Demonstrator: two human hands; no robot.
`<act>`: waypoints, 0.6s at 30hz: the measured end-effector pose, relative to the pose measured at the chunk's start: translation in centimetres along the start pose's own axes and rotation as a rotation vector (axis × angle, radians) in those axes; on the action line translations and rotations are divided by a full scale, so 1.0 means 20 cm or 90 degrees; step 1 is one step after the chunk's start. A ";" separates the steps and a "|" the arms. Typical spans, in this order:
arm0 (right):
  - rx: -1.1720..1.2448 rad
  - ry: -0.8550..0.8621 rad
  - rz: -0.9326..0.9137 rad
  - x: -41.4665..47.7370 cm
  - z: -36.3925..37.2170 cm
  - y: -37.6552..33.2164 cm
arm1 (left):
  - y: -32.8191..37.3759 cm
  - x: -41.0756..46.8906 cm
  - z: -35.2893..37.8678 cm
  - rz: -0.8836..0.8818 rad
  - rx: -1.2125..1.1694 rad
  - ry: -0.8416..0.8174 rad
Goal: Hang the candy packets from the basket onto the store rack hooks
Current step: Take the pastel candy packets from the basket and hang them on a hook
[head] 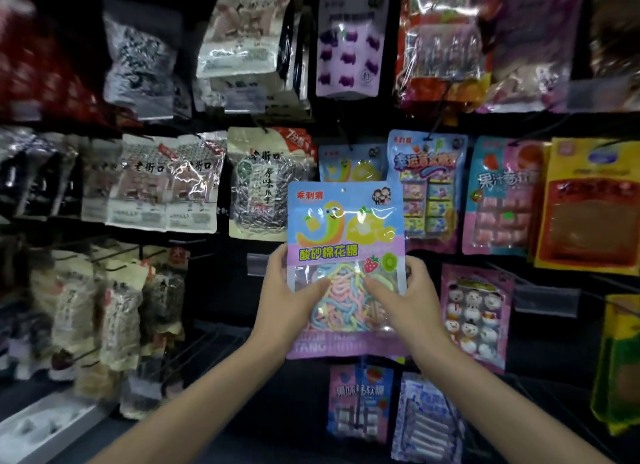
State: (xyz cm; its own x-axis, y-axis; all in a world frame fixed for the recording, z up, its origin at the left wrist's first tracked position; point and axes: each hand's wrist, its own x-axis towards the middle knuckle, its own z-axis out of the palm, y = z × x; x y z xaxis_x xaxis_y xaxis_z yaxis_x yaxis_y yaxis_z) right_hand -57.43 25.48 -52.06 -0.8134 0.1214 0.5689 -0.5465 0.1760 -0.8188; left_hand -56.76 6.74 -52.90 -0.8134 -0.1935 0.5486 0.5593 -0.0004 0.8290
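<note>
1. One rack (214, 290): crowded with hung bags (166, 186), blurred toward the edges.
2. One candy packet (346, 221): upright, pinched at both sides between thumbs and fingers.
3. Two hands, left hand (291, 300) and right hand (405, 297): thumbs in front, fingers mostly hidden behind.
4. One matching packet (349, 165): above the fingers, half covered.

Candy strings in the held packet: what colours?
Pastel pink, blue and yellow candy strings, in the head view.
</note>
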 end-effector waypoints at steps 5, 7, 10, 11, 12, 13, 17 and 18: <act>-0.016 0.013 -0.071 0.20 0.01 -0.15 | 0.14 0.23 0.05 0.040 -0.003 -0.009; -0.028 0.024 -0.091 0.28 0.01 -0.20 | 0.20 0.32 0.06 0.049 0.011 -0.001; -0.046 0.043 -0.116 0.39 0.03 -0.26 | 0.30 0.42 0.09 0.049 0.037 0.011; -0.048 0.052 -0.124 0.43 0.04 -0.27 | 0.31 0.46 0.10 0.054 0.039 0.015; -0.049 0.056 -0.128 0.46 0.05 -0.29 | 0.30 0.51 0.10 0.063 0.047 0.024; -0.050 0.060 -0.131 0.48 0.06 -0.30 | 0.31 0.54 0.10 0.070 0.053 0.029; -0.052 0.073 -0.148 0.54 0.09 -0.33 | 0.36 0.57 0.10 0.065 0.023 0.036; -0.051 0.074 -0.152 0.55 0.09 -0.33 | 0.35 0.59 0.10 0.066 0.012 0.040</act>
State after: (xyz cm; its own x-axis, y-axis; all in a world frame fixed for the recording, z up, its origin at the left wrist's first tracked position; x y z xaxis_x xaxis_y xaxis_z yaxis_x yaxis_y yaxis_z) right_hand -63.10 23.82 -40.45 -0.6324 0.1770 0.7542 -0.6991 0.2891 -0.6540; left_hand -62.73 6.33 -40.50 -0.7389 -0.2528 0.6247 0.6369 0.0407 0.7698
